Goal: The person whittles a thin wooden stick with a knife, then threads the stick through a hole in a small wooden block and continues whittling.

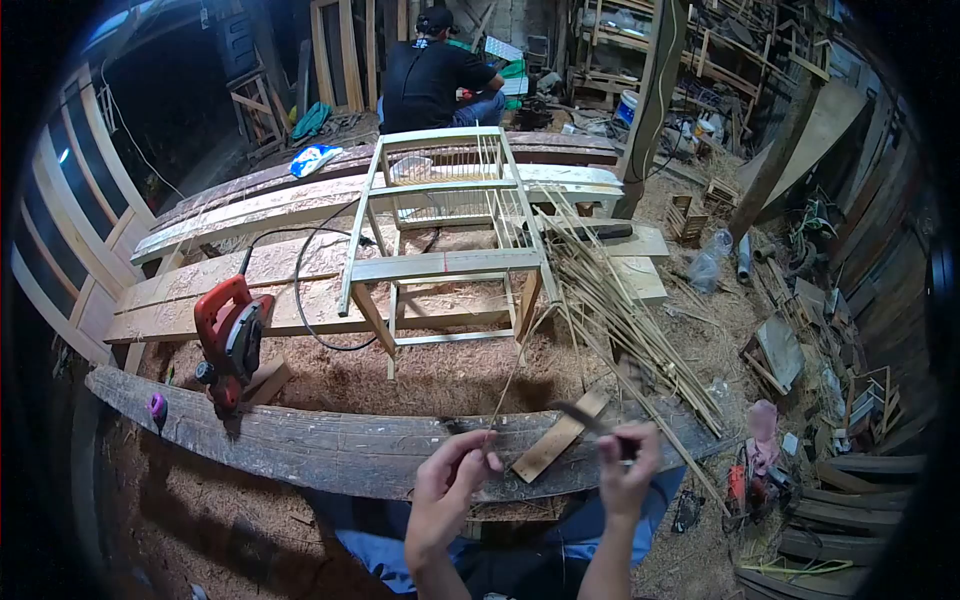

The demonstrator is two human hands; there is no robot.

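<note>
My left hand (455, 470) pinches the lower end of a thin bamboo stick (506, 385), which slants up toward the wooden frame. In my right hand (630, 465) is a knife, its dark blade (580, 415) pointing left toward the stick but apart from it. Both hands are above the near edge of a worn plank (330, 440). Under the blade lies a small flat piece of wood (560, 438). Beyond stands the wooden frame (445, 264), with thin rods set across its far part. A heap of bamboo sticks (625, 310) lies to its right.
A red power planer (228, 330) with a black cord stands at left on the plank, near a purple roll (157, 406). Wood shavings cover the floor. A person in a black shirt (430, 85) sits facing away behind the boards. A post (655, 100) rises at right.
</note>
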